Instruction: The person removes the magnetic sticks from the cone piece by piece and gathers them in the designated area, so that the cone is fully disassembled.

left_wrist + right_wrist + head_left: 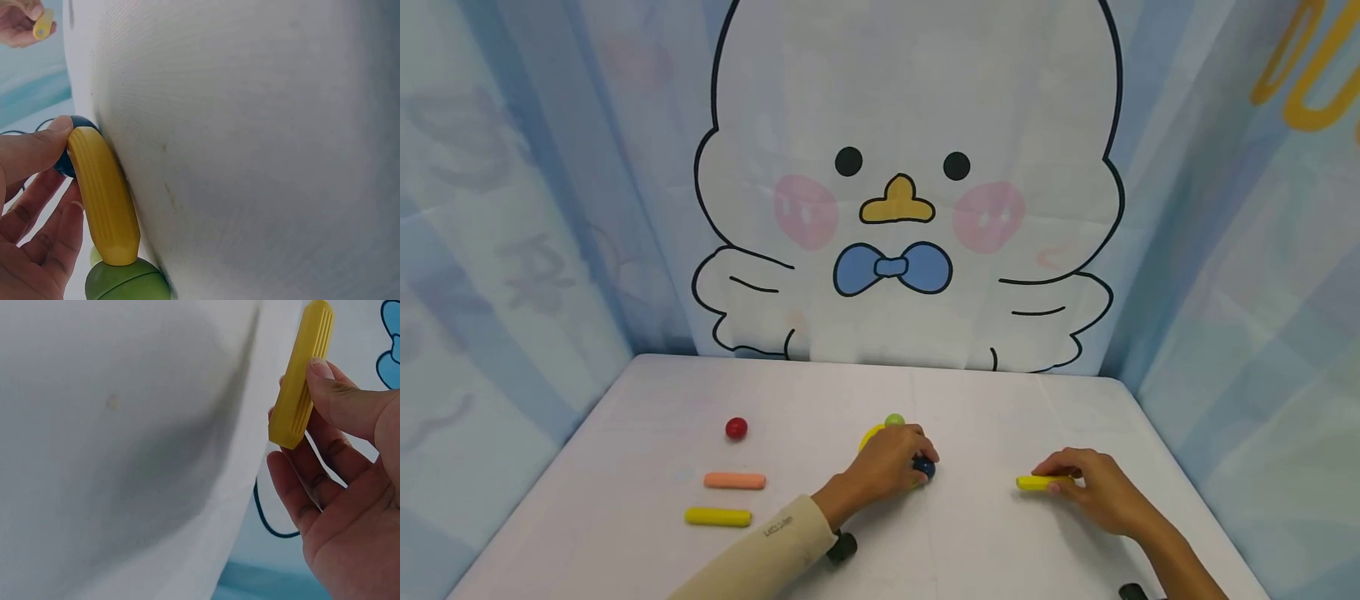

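At the middle of the table, my left hand (887, 462) grips a dark blue ball (925, 466) between thumb and fingers. A ribbed, curved yellow stick (105, 194) runs from this ball to a green ball (128, 281) in the left wrist view. Beyond the hand in the head view, a light green ball (894, 420) and part of a yellow curved piece (871, 435) show; the hand covers the rest. Off to the right, my right hand (1093, 487) pinches a straight, ribbed yellow stick (301, 375) by its side, held just over the tabletop.
On the left of the white table (970, 542) lie a red ball (736, 429), an orange stick (734, 481) and another yellow stick (718, 517). A black wrist device (842, 547) sits under the left sleeve. A printed curtain (910, 325) stands behind the table.
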`<act>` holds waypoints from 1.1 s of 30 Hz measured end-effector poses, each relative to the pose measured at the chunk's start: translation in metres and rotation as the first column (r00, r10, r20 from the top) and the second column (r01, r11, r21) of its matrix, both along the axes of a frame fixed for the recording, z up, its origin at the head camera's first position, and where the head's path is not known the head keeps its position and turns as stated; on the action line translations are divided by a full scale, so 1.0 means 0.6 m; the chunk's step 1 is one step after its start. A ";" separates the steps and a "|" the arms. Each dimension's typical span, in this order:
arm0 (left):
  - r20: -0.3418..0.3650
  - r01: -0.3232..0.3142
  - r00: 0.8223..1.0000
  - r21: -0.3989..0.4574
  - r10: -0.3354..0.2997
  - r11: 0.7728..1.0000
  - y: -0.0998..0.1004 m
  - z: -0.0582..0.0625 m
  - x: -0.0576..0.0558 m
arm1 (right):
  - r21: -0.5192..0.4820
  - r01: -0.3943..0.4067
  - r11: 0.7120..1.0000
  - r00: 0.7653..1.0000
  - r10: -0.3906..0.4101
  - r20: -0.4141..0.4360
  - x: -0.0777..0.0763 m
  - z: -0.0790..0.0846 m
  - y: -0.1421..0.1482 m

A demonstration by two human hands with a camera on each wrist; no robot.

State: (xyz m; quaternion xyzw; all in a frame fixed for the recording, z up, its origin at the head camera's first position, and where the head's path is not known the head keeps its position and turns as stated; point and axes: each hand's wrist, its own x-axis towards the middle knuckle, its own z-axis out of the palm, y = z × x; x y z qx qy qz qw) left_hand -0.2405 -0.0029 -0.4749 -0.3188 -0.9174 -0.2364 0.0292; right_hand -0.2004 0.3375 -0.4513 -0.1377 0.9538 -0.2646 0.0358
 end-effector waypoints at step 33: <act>-0.014 0.002 1.000 -0.019 -0.002 1.000 0.000 -0.002 0.000 | 0.105 0.186 0.977 0.982 -0.187 0.000 0.000 -0.020 0.084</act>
